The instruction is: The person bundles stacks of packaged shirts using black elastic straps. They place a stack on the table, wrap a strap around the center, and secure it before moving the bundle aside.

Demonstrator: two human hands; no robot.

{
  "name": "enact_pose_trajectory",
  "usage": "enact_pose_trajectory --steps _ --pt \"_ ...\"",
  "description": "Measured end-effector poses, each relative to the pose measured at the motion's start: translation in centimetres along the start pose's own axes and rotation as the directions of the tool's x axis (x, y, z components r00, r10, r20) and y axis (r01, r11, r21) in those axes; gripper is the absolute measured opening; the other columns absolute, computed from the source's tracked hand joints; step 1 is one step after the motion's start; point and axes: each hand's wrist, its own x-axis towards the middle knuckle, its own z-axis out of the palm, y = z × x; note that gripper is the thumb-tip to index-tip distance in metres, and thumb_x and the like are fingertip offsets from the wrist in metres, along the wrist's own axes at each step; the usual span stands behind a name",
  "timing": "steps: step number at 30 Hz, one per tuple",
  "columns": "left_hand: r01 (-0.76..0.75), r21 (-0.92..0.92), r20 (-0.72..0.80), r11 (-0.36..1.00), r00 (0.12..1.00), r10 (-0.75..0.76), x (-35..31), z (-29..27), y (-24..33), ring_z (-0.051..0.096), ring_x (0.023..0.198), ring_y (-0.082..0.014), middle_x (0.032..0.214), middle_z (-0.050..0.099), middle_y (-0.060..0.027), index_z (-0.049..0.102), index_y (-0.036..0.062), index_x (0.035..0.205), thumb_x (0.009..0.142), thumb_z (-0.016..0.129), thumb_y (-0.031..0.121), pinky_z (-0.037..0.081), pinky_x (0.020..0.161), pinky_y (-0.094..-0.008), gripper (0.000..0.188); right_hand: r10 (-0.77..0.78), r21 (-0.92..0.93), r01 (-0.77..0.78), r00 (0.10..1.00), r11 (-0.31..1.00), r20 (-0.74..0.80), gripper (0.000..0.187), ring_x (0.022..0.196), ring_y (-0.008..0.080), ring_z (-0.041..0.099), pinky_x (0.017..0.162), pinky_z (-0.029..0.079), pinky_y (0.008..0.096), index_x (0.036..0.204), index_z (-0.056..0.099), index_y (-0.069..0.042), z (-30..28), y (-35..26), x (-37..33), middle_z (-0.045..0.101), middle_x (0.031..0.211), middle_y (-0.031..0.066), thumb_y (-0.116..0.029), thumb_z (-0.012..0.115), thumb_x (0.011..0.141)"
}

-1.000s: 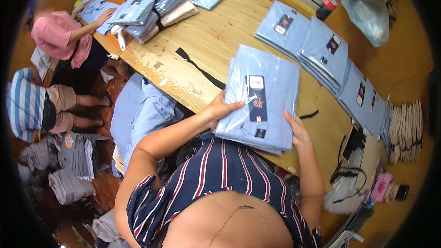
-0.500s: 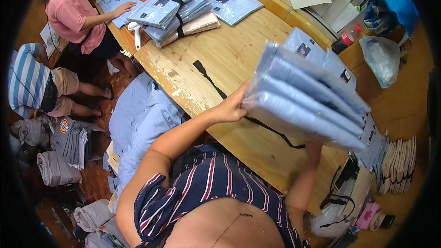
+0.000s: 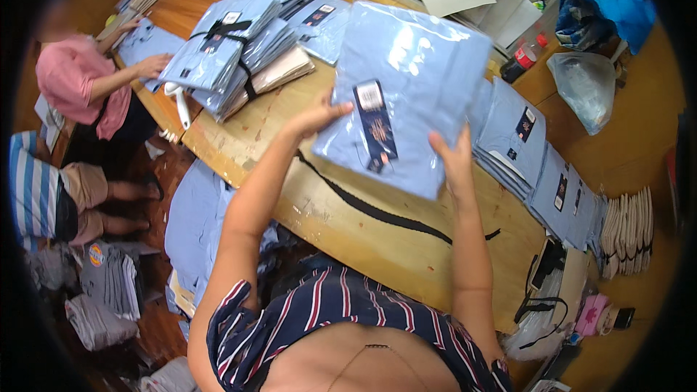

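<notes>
The clear-bagged blue garment pack [image 3: 428, 94] is raised above the counter [image 3: 319, 214], between my left hand [image 3: 324, 116] and right hand [image 3: 455, 163]. The left pinches its left edge; the right pinches its lower right edge. A black strap [image 3: 367, 207] lies toward the counter's front edge.

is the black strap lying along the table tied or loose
Loose: the strap lies stretched along the table, no knot showing, wrapped around nothing visible.
</notes>
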Motion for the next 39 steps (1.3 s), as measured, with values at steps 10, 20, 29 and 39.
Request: enact_pose_trajectory --steps 10,20,29,39 --pt "0.263 0.424 -0.152 0.867 0.964 -0.218 16.9 -5.8 0.9 0.051 0.095 -0.0223 0.112 0.045 -0.0178 0.024 -0.0049 0.122 0.072 0.063 0.022 0.043 0.079 -0.0324 0.069 0.104 -0.648 -0.202 0.977 0.734 -0.186 0.075 0.1 0.0411 0.044 0.085 0.036 0.0389 0.13 0.004 -0.01 1.9 11.6 13.2 0.04 0.111 0.0318 -0.021 0.054 0.076" --pt "0.151 0.714 -0.272 0.683 0.96 0.071 19.3 -6.7 0.8 0.051 0.096 -0.0285 0.11 0.046 -0.0252 0.025 -0.0023 0.124 0.069 0.065 0.029 0.04 0.082 -0.0343 0.075 -0.134 -0.869 0.03 0.99 0.494 -0.041 0.064 0.11 0.0404 0.032 0.089 0.03 0.0428 0.126 0.022 -0.007 5.0 7.8 10.5 0.023 0.122 0.0313 -0.022 0.057 0.075" --pt "0.276 0.865 -0.495 0.419 0.604 0.625 2.2 -20.4 11.4 0.057 0.082 -0.0284 0.101 0.055 -0.0144 0.047 0.0113 0.112 0.077 0.052 0.022 0.043 0.073 -0.0333 0.038 0.541 -0.719 -0.324 0.837 0.615 0.085 0.018 0.06 0.0205 0.054 0.052 0.044 0.031 0.084 0.056 -0.003 -2.3 4.0 -14.1 0.054 0.073 0.0092 -0.015 0.058 0.071" --pt "0.767 0.455 -0.846 0.452 0.531 -0.051 -0.9 -35.2 11.4 0.057 0.07 -0.0316 0.081 0.057 -0.0212 0.055 -0.011 0.091 0.052 0.064 0.062 0.045 0.061 -0.044 0.083 -0.776 -0.769 -0.616 0.565 -0.171 -0.28 0.04 0.086 0.0193 0.055 0.069 0.045 0.0263 0.106 0.046 0.006 -47.8 -19.8 -31.3 0.055 0.098 0.0129 -0.02 0.057 0.077"
